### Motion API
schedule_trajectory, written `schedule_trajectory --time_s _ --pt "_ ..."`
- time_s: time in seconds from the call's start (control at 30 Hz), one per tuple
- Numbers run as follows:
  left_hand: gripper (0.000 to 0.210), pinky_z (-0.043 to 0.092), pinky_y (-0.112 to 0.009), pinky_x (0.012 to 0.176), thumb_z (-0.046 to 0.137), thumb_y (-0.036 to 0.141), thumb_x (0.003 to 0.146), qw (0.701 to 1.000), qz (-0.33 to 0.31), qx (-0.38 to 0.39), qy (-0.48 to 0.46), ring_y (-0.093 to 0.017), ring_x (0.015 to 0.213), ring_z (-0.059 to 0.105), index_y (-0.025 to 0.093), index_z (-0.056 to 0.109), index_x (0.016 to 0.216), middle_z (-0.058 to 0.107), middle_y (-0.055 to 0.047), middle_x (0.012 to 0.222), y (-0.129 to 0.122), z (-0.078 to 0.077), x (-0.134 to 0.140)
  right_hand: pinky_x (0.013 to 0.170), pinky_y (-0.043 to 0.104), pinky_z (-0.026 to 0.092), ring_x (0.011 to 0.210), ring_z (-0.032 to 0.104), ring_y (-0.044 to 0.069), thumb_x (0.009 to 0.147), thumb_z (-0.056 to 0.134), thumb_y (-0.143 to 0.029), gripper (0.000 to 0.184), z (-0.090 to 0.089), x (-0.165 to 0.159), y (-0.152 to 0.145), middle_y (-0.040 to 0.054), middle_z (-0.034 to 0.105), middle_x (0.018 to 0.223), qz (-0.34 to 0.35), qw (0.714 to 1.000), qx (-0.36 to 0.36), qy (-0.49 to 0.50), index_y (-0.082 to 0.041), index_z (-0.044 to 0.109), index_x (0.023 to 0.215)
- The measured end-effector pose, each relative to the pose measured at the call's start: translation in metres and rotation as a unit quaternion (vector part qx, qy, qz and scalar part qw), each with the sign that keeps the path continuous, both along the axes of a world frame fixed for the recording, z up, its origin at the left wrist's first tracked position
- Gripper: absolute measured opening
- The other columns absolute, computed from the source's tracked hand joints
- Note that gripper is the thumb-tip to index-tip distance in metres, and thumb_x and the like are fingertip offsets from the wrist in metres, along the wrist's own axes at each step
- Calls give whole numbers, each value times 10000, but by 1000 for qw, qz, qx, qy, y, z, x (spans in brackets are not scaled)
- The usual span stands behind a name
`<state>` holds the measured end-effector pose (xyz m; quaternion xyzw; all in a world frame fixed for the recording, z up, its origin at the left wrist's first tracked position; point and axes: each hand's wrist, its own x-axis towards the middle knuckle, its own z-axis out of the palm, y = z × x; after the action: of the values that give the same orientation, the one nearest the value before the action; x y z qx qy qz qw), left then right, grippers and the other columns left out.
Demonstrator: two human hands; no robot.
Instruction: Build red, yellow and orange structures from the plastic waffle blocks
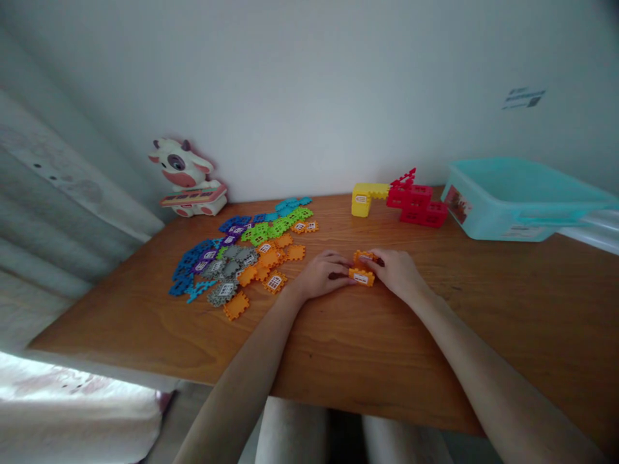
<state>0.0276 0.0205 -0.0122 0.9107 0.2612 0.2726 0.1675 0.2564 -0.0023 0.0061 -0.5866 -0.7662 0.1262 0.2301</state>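
Orange interlocking building tiles stand on the table in front of me, joined or held close together, and one carries a white window piece. My left hand grips them from the left, thumb and fingers at their edge. From the right, my right hand has its fingers closed on the same tiles. Whether the back tile is locked to the front one I cannot make out. To the left of my hands lie loose orange tiles, some with white windows.
Beyond the orange tiles lie grey, green, purple and blue tiles. A yellow assembled piece and a red one stand near the wall. At right is a turquoise bin; at back left, a cow toy keyboard.
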Motion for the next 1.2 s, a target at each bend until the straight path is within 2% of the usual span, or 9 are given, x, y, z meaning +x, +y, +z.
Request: schedule_trajectory --time_s 0.17,0.4,0.53,0.73,0.93,1.0,1.07,1.13,1.2 --pt "208 497 -360 1003 667 374 942 1000 -21 -5 8 -210 1080 698 227 797 1012 770 -68 1168 0 1 1 670 317 417 807 705 264 949 622 -395 254 3 1 3 113 782 901 7 997 -23 -67 -198 752 855" --pt "215 493 -322 985 674 362 936 999 -41 -2 -2 -204 1041 711 231 805 1044 789 -71 1111 2 -1 0 644 316 412 740 689 249 947 592 -392 276 2 3 7 110 771 855 11 994 -6 -106 -202 734 805" --pt "226 484 -313 986 670 403 934 999 -35 -8 2 -202 1038 701 250 807 1027 790 -59 1093 4 -5 0 623 319 390 724 677 251 956 561 -383 309 4 5 13 111 755 824 34 990 -26 -131 -203 705 752" --pt "243 472 -323 1000 645 412 947 999 -40 -6 13 -213 1060 688 238 813 925 780 -71 1110 3 -3 2 626 316 401 738 675 243 955 558 -418 341 0 8 17 107 741 829 45 993 -24 -104 -210 687 716" --pt "238 476 -313 988 705 442 897 1000 -20 -17 -1 -208 1049 684 240 800 978 767 -66 1117 2 1 -3 639 333 438 724 672 261 904 587 -389 255 -5 7 11 110 725 814 36 997 -3 -62 -209 709 771" --pt "302 490 -305 945 722 493 871 1000 27 -16 -4 -209 997 691 217 794 972 770 -71 1040 2 7 -10 632 331 446 705 669 256 887 590 -384 236 -4 7 9 101 724 794 32 999 -10 -40 -213 696 762" --pt "326 490 -319 937 657 498 919 987 158 3 5 -216 972 690 200 786 949 763 -77 974 3 15 -19 619 332 456 678 663 251 874 592 -424 260 -2 9 8 87 720 756 39 999 -30 -14 -221 683 739" --pt "325 471 -364 996 565 425 982 944 324 43 39 -247 1062 668 172 763 1025 745 -112 1060 2 23 -28 619 338 477 676 666 251 873 580 -481 301 0 14 8 79 732 759 68 996 -59 19 -225 701 771" --pt "351 463 -425 1025 579 402 962 893 432 59 115 -303 1163 627 144 710 1162 699 -159 1204 0 28 -36 654 348 514 731 689 255 879 563 -507 334 1 18 7 78 769 858 101 989 -86 70 -229 742 922"
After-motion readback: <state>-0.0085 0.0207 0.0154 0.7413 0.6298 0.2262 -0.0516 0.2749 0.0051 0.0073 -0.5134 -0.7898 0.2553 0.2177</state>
